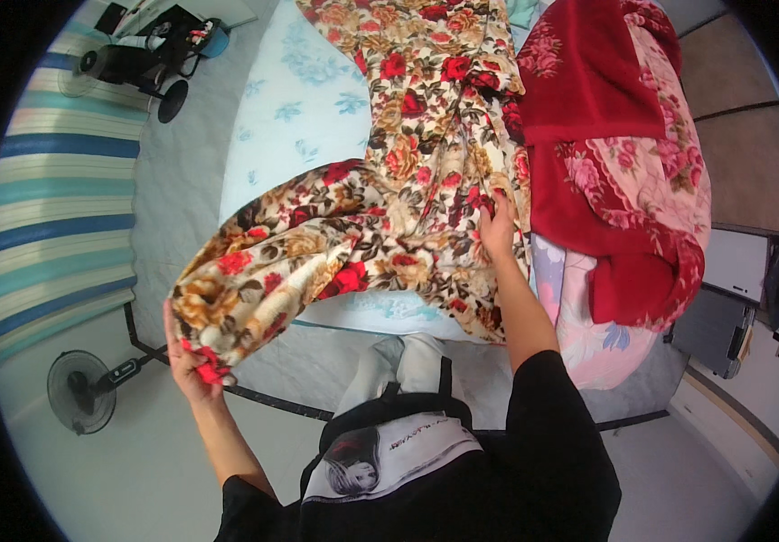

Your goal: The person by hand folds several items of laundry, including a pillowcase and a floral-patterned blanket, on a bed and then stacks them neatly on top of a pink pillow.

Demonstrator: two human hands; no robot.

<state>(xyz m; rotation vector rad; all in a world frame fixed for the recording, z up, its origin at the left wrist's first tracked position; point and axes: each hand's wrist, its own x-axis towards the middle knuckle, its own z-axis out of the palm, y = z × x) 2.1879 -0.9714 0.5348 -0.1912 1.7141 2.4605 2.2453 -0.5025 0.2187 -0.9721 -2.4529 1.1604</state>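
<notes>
A plush floral blanket [403,162] with red and tan roses on cream lies lengthwise over the bed, its near end pulled out toward the left. My left hand [193,362] grips its near left corner, lifted past the edge of the mattress. Over on the right side of the blanket, my right hand [498,227] has its fingers closed on the fabric, with creases around it. Beneath the blanket is a pale blue flowered bed sheet [294,101], showing on the left and along the near edge.
A thick red blanket [586,88] with pink roses is heaped at the right, over pink bedding [606,359]. On the left stand a pedestal fan [81,391] and a striped curtain [64,203]. A black stand with items [179,40] is at the far left. Grey cases [708,328] stand on the right.
</notes>
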